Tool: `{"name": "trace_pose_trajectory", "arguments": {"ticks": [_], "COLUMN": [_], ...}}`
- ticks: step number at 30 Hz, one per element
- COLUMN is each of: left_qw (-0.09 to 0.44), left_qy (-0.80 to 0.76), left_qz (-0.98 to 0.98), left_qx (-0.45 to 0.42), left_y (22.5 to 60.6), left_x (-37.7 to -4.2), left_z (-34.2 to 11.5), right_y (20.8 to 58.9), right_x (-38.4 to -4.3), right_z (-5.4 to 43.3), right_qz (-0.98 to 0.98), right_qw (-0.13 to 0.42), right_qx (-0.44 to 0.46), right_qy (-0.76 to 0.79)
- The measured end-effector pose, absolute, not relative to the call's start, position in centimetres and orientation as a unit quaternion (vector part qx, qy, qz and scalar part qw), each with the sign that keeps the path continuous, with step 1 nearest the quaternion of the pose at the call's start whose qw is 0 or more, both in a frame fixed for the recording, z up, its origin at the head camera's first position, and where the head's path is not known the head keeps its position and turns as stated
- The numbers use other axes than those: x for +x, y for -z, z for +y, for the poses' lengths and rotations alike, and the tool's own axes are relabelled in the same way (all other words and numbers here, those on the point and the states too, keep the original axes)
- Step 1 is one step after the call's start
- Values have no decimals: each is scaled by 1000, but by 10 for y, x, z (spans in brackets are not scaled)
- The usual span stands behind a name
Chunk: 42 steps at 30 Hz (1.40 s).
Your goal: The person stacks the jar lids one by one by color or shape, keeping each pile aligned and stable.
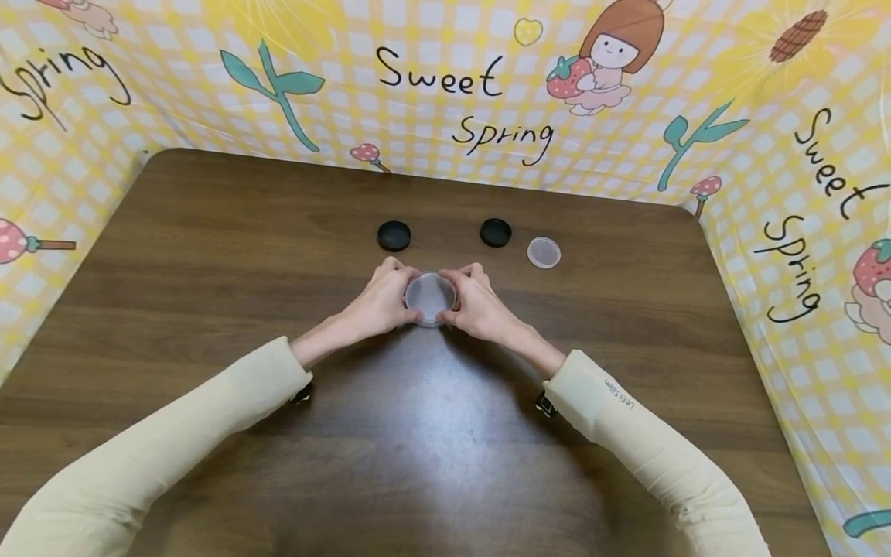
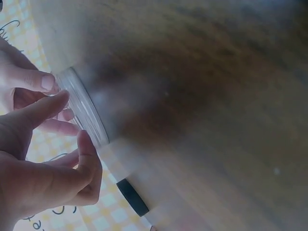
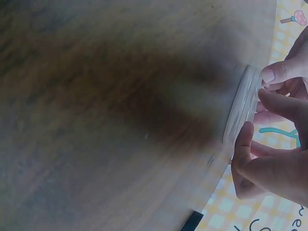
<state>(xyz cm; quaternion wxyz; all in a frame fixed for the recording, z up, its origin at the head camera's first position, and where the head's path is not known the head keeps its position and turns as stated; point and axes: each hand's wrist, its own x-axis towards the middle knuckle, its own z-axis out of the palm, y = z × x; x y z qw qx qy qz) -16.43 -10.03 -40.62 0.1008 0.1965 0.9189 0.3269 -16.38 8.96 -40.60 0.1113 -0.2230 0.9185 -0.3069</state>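
Observation:
Between both hands is a clear, shallow round petri dish (image 1: pixel 431 297), lying flat near the middle of the table. My left hand (image 1: pixel 384 296) grips its left rim, thumb at the near side and fingers round the far side. On the opposite rim, my right hand (image 1: pixel 483 303) holds it the same way. From the side, the left wrist view shows the dish (image 2: pixel 86 107) as a thin, layered clear edge close against the tabletop. The right wrist view has the same dish (image 3: pixel 240 106) with fingertips of both hands along its rim.
Beyond the hands, a black round shallow piece (image 1: pixel 394 236) lies at left and another black round piece (image 1: pixel 496 232) at right. Beside the latter rests a clear disc (image 1: pixel 544 252). Patterned cloth (image 1: pixel 431 100) walls the brown wooden table (image 1: pixel 209 309) at the back and sides.

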Motion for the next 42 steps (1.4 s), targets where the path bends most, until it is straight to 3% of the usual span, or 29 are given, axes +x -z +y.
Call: {"name": "trace_pose_trajectory", "arguments": {"ticks": [22, 42], "left_qw": [112, 131], "left_qy": [-336, -348], "left_qz": [917, 906], "left_qx": [186, 201], "left_y": [404, 401], "left_x": [-162, -164], "left_z": [-99, -104], "right_y": [407, 405], "right_x": [-159, -159], "right_z": [87, 87], "right_qz": [922, 917], "right_qw": [86, 108], "right_qx": [-231, -204], "right_qy": [298, 327]}}
